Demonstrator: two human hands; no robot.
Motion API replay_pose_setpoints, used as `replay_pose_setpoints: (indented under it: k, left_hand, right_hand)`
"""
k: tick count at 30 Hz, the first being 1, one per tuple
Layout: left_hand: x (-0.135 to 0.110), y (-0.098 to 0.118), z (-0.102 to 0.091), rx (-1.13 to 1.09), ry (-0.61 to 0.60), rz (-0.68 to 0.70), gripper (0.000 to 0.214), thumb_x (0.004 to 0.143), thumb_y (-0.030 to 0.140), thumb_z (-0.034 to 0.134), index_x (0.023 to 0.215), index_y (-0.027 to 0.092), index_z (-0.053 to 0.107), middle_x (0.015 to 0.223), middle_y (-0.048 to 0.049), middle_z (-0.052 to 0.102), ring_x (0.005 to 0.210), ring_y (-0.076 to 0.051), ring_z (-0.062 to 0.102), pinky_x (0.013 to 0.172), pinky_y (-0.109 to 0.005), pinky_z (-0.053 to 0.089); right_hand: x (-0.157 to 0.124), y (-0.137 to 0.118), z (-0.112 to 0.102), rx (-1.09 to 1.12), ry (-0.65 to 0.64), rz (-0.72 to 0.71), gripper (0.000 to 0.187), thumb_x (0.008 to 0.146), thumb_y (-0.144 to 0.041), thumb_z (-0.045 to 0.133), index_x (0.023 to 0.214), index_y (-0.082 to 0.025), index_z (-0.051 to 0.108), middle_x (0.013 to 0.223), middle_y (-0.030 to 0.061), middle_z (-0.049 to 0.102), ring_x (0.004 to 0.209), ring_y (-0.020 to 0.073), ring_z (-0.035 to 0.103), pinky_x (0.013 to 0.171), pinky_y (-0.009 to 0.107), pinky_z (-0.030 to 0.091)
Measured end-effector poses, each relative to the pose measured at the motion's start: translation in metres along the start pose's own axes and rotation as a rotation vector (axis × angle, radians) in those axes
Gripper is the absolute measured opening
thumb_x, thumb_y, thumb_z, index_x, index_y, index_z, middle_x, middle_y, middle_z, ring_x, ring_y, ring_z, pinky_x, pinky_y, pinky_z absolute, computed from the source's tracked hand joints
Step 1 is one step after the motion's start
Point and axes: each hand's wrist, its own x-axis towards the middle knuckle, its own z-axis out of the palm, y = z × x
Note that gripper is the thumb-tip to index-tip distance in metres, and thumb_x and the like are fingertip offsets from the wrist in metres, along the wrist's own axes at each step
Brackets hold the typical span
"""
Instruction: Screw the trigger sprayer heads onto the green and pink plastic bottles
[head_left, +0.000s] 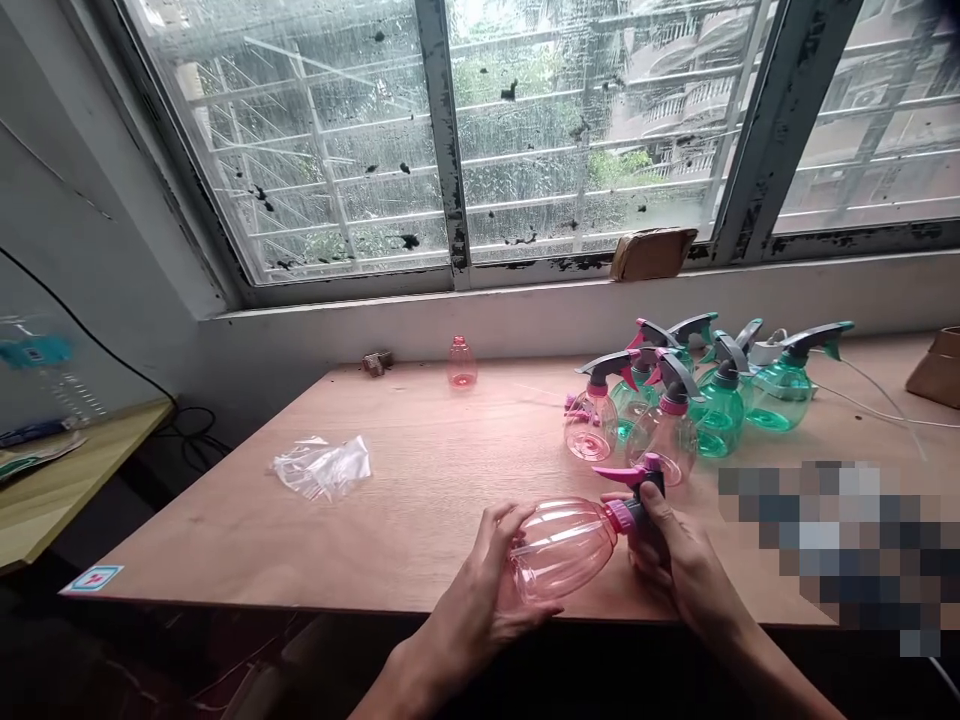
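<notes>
A pink clear spray bottle point(564, 545) lies on its side above the near edge of the wooden table point(420, 500). My left hand point(480, 590) wraps round the bottle's base. My right hand point(671, 555) grips its neck and the grey-and-pink trigger head point(634, 478). Both hands are closed on this one bottle.
Several assembled pink and green spray bottles point(675, 400) stand grouped at the right rear. A lone pink bottle body point(461, 362) stands near the wall. A crumpled clear plastic bag point(322, 467) lies at left. A cardboard box corner point(937, 368) sits far right; a second table point(52, 480) at left.
</notes>
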Motion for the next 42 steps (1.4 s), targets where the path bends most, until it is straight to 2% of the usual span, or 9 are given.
replay_pose_setpoints:
  k: [5,9,12,16,22,26,35,38,42]
  left_hand:
    - [0.001,0.001,0.000,0.109,0.012,0.071,0.093,0.080,0.023,0.083,0.152,0.039,0.027,0.151,-0.0094,0.037,0.141,-0.030,0.046,0.116,-0.045,0.048]
    - [0.004,0.005,-0.001,0.203,0.010,0.068,0.096,0.077,0.039,0.085,0.152,0.035,0.025,0.153,-0.0104,0.043,0.142,-0.030,0.045,0.119,-0.046,0.043]
    - [0.011,0.013,0.005,0.309,-0.017,0.024,0.101,0.070,0.052,0.087,0.150,0.027,0.031,0.145,-0.0138,0.055,0.131,-0.034,0.055,0.112,-0.050,0.048]
    - [0.036,0.020,0.018,0.391,-0.156,0.021,0.084,0.072,0.064,0.079,0.136,0.019,0.050,0.124,-0.0142,0.068,0.112,-0.035,0.064,0.100,-0.049,0.053]
    - [0.093,0.004,0.031,0.453,-0.183,0.065,0.077,0.074,0.073,0.070,0.125,0.017,0.057,0.120,-0.0143,0.067,0.111,-0.035,0.063,0.097,-0.048,0.052]
    - [0.129,-0.010,0.043,0.486,-0.155,0.041,0.077,0.077,0.072,0.067,0.124,0.013,0.056,0.123,-0.0191,0.064,0.116,-0.038,0.058,0.100,-0.051,0.051]
    - [0.170,-0.026,0.057,0.569,-0.103,-0.032,0.076,0.083,0.070,0.060,0.130,0.012,0.051,0.133,-0.0215,0.058,0.123,-0.040,0.053,0.103,-0.055,0.046]
    - [0.172,-0.028,0.051,0.580,-0.146,-0.028,0.077,0.081,0.069,0.063,0.130,0.010,0.052,0.137,-0.0225,0.056,0.128,-0.040,0.050,0.108,-0.054,0.042]
    - [0.170,-0.033,0.020,0.568,-0.245,-0.033,0.092,0.061,0.075,0.077,0.127,0.014,0.057,0.138,-0.0184,0.058,0.128,-0.038,0.053,0.108,-0.048,0.044]
  right_hand:
    - [-0.004,-0.008,0.001,-0.025,0.062,-0.040,0.051,0.086,-0.067,0.063,0.087,-0.016,0.068,0.050,-0.0059,0.045,0.043,0.0106,0.034,0.039,0.022,0.026]
    - [-0.018,-0.007,-0.011,-0.172,0.057,-0.299,0.053,0.089,-0.070,0.057,0.084,-0.019,0.072,0.060,0.0022,0.062,0.055,0.0192,0.055,0.054,0.031,0.048]
    - [-0.028,0.000,-0.019,-0.360,0.067,-0.486,0.041,0.083,-0.059,0.073,0.107,-0.025,0.071,0.074,0.0028,0.069,0.068,0.0241,0.064,0.066,0.035,0.056]
    - [-0.025,0.010,-0.019,-0.589,0.132,-0.676,0.065,0.085,-0.044,0.076,0.143,-0.029,0.050,0.102,0.0064,0.067,0.081,0.0255,0.065,0.073,0.039,0.060]
    - [-0.005,0.006,-0.016,-0.948,0.286,-0.917,0.056,0.094,-0.044,0.064,0.144,-0.026,0.046,0.124,0.0149,0.058,0.109,0.0375,0.063,0.094,0.059,0.053]
    - [0.003,0.009,-0.019,-1.129,0.327,-0.935,0.065,0.099,-0.037,0.056,0.156,-0.022,0.028,0.148,0.0218,0.043,0.138,0.0431,0.044,0.111,0.065,0.040]
    - [0.018,0.028,-0.023,-1.383,0.093,-0.834,0.074,0.101,-0.038,0.049,0.161,-0.023,0.010,0.168,0.0194,0.017,0.152,0.0426,0.021,0.115,0.067,0.035]
    - [0.020,0.032,-0.024,-1.398,0.044,-0.780,0.076,0.100,-0.040,0.050,0.162,-0.025,0.007,0.169,0.0180,0.014,0.154,0.0412,0.017,0.115,0.065,0.037]
    - [0.022,0.034,-0.025,-1.412,0.024,-0.766,0.075,0.101,-0.040,0.050,0.162,-0.025,0.008,0.169,0.0171,0.016,0.155,0.0399,0.013,0.116,0.065,0.036]
